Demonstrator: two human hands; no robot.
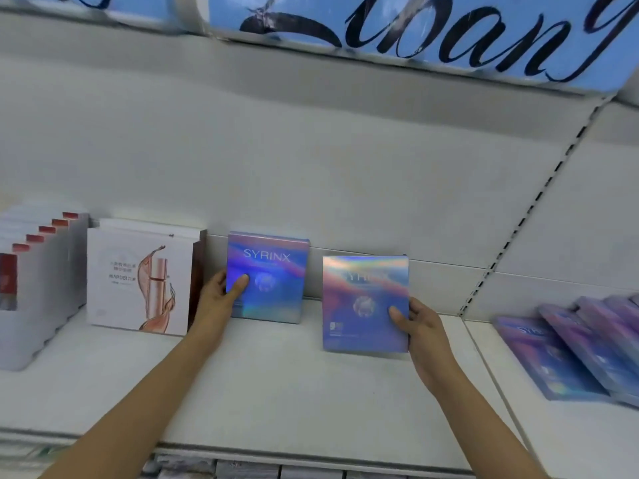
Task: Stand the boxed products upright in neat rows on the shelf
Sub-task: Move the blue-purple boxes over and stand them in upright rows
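Observation:
Two holographic blue-purple SYRINX boxes stand upright on the white shelf (276,375). The left box (273,271) leans at the back wall; my left hand (221,299) grips its lower left edge, thumb on the front. The right box (363,299) stands further forward, and my right hand (418,330) holds its lower right edge with the thumb on its face. Several more SYRINX boxes (567,354) lie flat and overlapping on the neighbouring shelf section at the right.
A white box with a rose-gold bottle print (138,281) stands just left of my left hand, with more boxes behind it. A row of white and red boxes (38,271) fills the far left. A slotted upright (518,223) divides the shelf sections. A blue sign (415,29) hangs overhead.

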